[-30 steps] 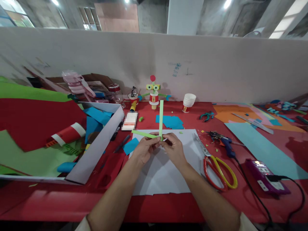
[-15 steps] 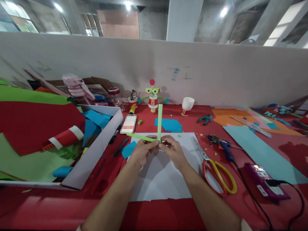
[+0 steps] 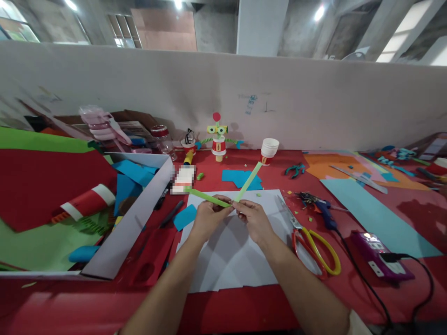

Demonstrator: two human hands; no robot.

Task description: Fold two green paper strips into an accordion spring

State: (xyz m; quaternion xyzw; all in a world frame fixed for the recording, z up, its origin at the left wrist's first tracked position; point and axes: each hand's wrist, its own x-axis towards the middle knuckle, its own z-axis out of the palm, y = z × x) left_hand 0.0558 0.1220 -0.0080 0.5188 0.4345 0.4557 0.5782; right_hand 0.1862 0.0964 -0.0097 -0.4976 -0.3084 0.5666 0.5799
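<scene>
Left hand (image 3: 211,216): pinching one light-green strip (image 3: 206,196) that points out leftward.
Right hand (image 3: 254,217): gripping a second green strip (image 3: 250,181), slanted up and away — whether the strips touch, I can't tell.
White sheet (image 3: 230,265): flat beneath both hands.
White box (image 3: 135,218): at left, holding a red-and-white cup (image 3: 89,202) (on its side), blue paper (image 3: 125,191) and a green sheet (image 3: 37,246).
Small cup (image 3: 184,145): dark glasses (image 3: 189,136) stand inside.
Cup stack (image 3: 270,147): white cups, nested — upright near the partition (image 3: 310,97).
</scene>
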